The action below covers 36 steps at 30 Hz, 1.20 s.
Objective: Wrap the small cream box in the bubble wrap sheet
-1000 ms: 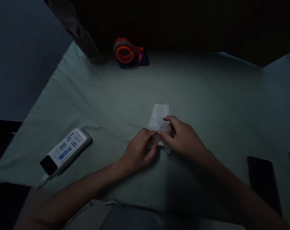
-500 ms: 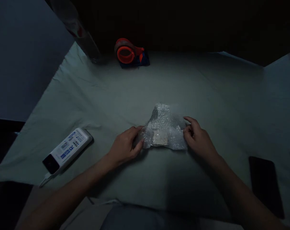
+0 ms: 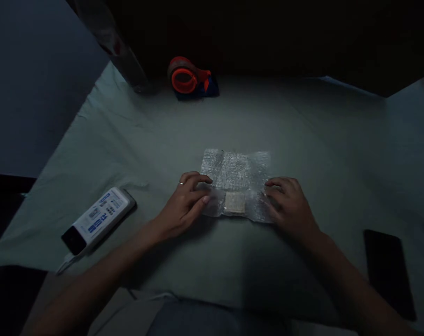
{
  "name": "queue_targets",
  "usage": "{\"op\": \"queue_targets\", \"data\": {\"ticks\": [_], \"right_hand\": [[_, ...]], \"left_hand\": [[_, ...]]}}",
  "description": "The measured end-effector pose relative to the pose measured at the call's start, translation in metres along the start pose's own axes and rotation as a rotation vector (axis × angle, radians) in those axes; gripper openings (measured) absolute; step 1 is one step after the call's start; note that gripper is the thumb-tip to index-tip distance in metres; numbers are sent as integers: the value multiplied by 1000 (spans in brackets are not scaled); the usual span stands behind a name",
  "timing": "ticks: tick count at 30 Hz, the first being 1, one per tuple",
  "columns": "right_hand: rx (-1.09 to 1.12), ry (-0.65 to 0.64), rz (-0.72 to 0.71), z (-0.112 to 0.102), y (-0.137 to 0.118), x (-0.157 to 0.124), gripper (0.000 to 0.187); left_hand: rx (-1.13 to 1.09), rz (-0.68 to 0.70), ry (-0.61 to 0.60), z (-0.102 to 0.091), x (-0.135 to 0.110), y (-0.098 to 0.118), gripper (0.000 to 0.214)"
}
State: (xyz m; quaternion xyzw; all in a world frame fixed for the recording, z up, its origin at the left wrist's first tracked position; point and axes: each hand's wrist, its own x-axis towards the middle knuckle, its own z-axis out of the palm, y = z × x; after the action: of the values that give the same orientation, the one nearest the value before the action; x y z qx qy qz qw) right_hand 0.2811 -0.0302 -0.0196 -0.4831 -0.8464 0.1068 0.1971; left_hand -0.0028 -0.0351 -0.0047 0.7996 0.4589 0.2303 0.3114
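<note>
A sheet of clear bubble wrap (image 3: 236,175) lies spread flat on the pale green cloth (image 3: 233,121) in front of me. A small pale rectangular object (image 3: 235,203) sits under or in the wrap near its front edge. My left hand (image 3: 184,205) presses its fingers flat on the sheet's left edge; a ring shows on one finger. My right hand (image 3: 289,205) lies with fingers flat on the sheet's right edge. Neither hand grips anything.
An orange tape dispenser (image 3: 187,78) stands at the back of the cloth. A white device with blue print and a black end (image 3: 98,220) lies at the left. A black phone (image 3: 387,268) lies at the right. The room is dim.
The bubble wrap was a narrow folded bundle between both hands; the hands moved apart and the sheet now lies unfolded flat, showing the small pale object.
</note>
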Motion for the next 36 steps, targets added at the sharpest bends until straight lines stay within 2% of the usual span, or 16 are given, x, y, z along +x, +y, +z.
{"op": "queue_targets", "data": {"ticks": [3,5,8,13,15,17,20,23,26,28,30,33,36], "right_hand": [[253,-57,-112,-18,-4,-1,20],[306,-159,-156,-28,-5,-5,28],[233,-314,-160,-32,-4,-16,32],[20,-328,-65,-18,-1,-36,26],[-22,-332,-24,-13,-2,-41,27],[-71,-329,17,-11,-5,-44,28],[-123,-352,42,-11,-11,-45,25],[-153,-372,48,-15,-17,-40,22],[-134,-273,40,-14,-24,-29,20],[-90,-172,-7,-9,-30,-21,25],[-33,-126,-60,1,-37,-12,36],[42,-160,-61,17,-45,0,50],[127,-200,-59,25,-45,6,49]], "left_hand": [[-377,101,-161,-7,-3,10,48],[-465,123,-252,-8,-6,14,52],[-358,130,-350,-4,-10,16,49],[-11,140,-482,15,-19,18,40],[79,185,-474,24,-23,18,32],[148,241,-415,33,-27,16,26],[237,351,-357,44,-29,16,26],[257,358,-356,52,-27,20,24],[223,418,-345,60,-24,23,25],[233,528,-347,67,-22,24,28],[257,586,-369,73,-20,23,32],[258,613,-419,81,-17,23,38],[265,623,-459,86,-16,22,52]]}}
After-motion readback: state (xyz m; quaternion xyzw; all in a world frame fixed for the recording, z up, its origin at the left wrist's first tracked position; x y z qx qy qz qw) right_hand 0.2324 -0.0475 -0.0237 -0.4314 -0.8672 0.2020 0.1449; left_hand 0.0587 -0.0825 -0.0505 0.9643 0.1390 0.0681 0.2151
